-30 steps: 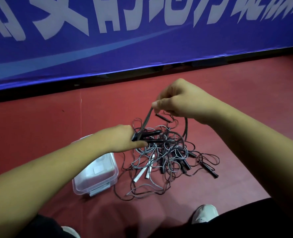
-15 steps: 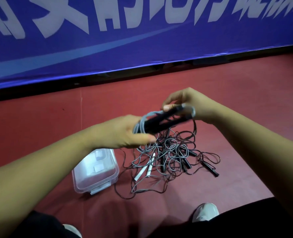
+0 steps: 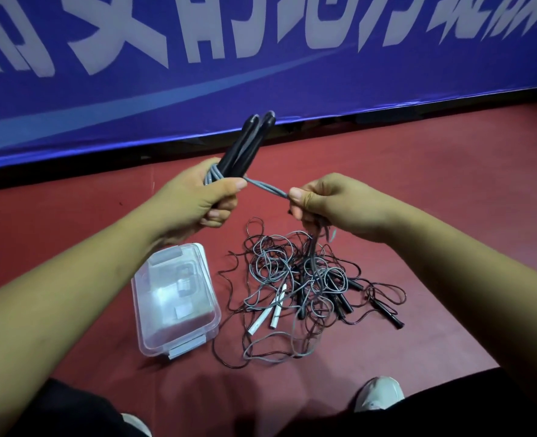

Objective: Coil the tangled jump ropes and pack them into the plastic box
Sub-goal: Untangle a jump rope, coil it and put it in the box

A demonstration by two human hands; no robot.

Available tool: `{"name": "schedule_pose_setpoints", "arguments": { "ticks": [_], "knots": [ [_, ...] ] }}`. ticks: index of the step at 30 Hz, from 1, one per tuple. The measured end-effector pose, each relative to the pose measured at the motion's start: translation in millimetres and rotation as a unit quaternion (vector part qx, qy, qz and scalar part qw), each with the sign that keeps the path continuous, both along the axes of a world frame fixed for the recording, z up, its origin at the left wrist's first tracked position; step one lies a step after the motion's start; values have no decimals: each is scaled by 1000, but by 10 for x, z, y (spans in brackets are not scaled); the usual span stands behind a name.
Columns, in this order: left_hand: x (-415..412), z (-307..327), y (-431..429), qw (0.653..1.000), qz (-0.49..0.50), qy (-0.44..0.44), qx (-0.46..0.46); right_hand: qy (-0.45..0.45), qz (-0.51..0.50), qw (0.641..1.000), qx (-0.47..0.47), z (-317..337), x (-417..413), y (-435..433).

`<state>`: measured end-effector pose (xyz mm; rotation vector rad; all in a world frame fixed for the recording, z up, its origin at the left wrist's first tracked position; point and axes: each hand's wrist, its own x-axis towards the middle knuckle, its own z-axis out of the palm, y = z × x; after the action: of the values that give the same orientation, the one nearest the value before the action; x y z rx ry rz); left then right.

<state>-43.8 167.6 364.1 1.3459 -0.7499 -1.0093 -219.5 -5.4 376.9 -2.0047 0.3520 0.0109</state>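
My left hand (image 3: 204,197) grips two black jump-rope handles (image 3: 248,143) that point up and away, with grey cord wound round their base. From there a doubled grey cord (image 3: 265,187) runs taut to my right hand (image 3: 333,205), which pinches it; more cord hangs from that hand down into the pile. The tangled ropes (image 3: 305,279) lie on the red floor below, grey and dark cords mixed with two white handles (image 3: 268,310) and several black ones (image 3: 344,302). The clear plastic box (image 3: 179,343) stands to the left of the pile with its lid on.
A blue banner (image 3: 260,74) with white characters stands along the far side of the red floor (image 3: 449,171). My white shoe (image 3: 379,394) and dark trousers fill the bottom edge, close to the pile.
My left hand lifted the black handles from level to upright. My right hand let go of the handle ends and moved down and right, drawing the grey cord taut between the hands.
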Motion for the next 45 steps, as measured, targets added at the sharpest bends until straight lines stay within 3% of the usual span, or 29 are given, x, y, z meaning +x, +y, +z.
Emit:
{"name": "schedule_pose_setpoints", "arguments": {
  "ticks": [4,9,15,17,21,23,27,31,35,40,45],
  "knots": [
    [87,-23,-11,999,46,1,-1,0,-2,998,65,0,-2,41],
    [313,-21,18,995,90,0,34,11,-26,999,-19,54,-54,97],
    [404,-159,62,972,100,-189,98,15,-14,986,-163,190,-47,237],
    [430,-177,54,948,92,-277,130,15,-21,989,-149,214,-28,304],
    [389,-203,29,839,61,-492,223,7,-41,996,-73,327,-9,388],
    [299,-221,6,813,22,-524,252,9,-32,996,-88,396,-13,428],
    [105,-332,-44,768,-42,-573,284,-9,-6,975,-222,446,-2,465],
    [-9,-366,-86,743,-91,-602,278,-37,-25,955,-294,445,-7,362],
    [-47,-375,-52,713,-202,-610,282,-41,-38,922,-383,360,5,301],
    [-161,-344,-27,719,-282,-587,241,-55,-49,904,-421,291,51,215],
    [-286,-272,26,758,-293,-557,173,-40,-63,942,-326,224,80,-24]
  ]
}}
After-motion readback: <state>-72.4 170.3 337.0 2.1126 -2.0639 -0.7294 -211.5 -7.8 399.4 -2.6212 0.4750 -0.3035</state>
